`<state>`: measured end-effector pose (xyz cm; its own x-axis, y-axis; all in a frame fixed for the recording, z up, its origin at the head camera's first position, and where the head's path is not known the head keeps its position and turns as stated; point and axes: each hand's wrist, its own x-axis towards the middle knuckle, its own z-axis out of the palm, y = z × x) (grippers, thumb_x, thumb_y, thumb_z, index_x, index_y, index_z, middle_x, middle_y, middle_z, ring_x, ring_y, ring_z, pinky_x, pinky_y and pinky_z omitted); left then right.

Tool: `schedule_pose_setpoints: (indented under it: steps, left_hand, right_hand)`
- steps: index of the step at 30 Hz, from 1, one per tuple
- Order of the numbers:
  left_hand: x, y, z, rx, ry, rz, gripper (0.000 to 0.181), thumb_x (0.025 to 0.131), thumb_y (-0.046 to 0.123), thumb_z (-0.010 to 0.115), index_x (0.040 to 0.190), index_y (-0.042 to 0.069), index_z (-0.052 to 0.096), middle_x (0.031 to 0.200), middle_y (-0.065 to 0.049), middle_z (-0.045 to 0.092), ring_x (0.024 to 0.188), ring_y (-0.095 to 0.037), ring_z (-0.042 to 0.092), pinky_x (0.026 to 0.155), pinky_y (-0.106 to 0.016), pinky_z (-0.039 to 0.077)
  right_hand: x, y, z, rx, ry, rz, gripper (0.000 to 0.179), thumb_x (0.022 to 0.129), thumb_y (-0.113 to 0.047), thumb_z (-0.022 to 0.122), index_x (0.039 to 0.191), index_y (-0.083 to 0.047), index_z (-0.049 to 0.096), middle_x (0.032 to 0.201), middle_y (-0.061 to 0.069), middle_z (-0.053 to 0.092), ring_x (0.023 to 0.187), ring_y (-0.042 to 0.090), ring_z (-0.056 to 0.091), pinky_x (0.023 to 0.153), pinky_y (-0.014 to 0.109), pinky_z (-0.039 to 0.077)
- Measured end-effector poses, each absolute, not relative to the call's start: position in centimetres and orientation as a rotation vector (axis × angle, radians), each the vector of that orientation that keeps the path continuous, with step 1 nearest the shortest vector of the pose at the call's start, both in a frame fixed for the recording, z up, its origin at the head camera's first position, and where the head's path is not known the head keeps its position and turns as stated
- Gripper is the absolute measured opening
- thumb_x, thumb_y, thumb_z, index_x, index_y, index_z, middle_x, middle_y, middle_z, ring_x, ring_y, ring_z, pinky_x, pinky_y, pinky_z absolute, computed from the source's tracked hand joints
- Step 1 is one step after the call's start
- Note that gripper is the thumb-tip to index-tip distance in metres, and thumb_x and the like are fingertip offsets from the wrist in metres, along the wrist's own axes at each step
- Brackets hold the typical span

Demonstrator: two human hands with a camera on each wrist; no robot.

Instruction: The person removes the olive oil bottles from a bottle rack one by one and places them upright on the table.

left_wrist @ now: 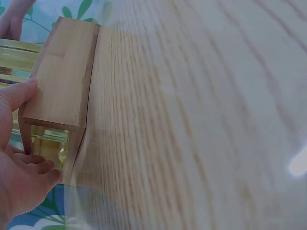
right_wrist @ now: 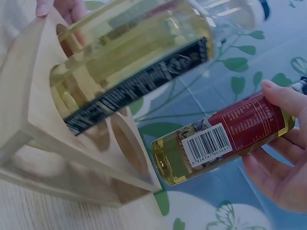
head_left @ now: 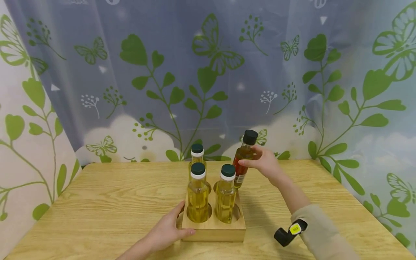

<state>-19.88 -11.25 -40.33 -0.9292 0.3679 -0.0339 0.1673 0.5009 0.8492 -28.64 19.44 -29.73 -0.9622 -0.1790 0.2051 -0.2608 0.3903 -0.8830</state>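
Observation:
A wooden bottle rack with round holes stands on the table. My left hand grips its near left corner, thumb on the front and fingers at the open side, as the left wrist view also shows. With thumb and fingers, my right hand holds a tilted oil bottle with a black cap and red label. In the right wrist view, its bottom is close to a vacant hole of the rack. Three yellow oil bottles with dark green caps sit in the rack: front left, front right and back left.
The light wooden table extends around the rack on both sides. Behind it hangs a curtain printed with green leaves and butterflies. A black strap device is worn on the right sleeve.

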Motion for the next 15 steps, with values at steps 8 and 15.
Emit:
schedule_pose_setpoints:
  steps: [8,15]
  left_hand:
    - [-19.9,-11.3,-40.4,0.494,2.550,1.384,0.099,0.077,0.039,0.074,0.142,-0.011,0.019,0.141,-0.030,0.031,0.125,-0.047,0.034,0.099,-0.058,0.031]
    - [-19.9,-11.4,-40.4,0.501,2.550,1.388,0.099,0.077,0.039,0.074,0.142,-0.011,0.019,0.141,-0.030,0.032,0.126,-0.046,0.034,0.100,-0.058,0.031]
  right_hand:
    - [-28.0,22.9,-29.6,0.390,-2.566,1.665,0.066,0.082,-0.024,0.072,0.135,0.001,0.041,0.125,0.022,0.052,0.114,0.036,0.050,0.097,0.050,0.039]
    - [-27.5,26.2,-30.7,0.373,-2.646,1.600,0.066,0.085,-0.024,0.069,0.135,0.005,0.038,0.128,0.025,0.049,0.116,0.039,0.047,0.096,0.054,0.037]
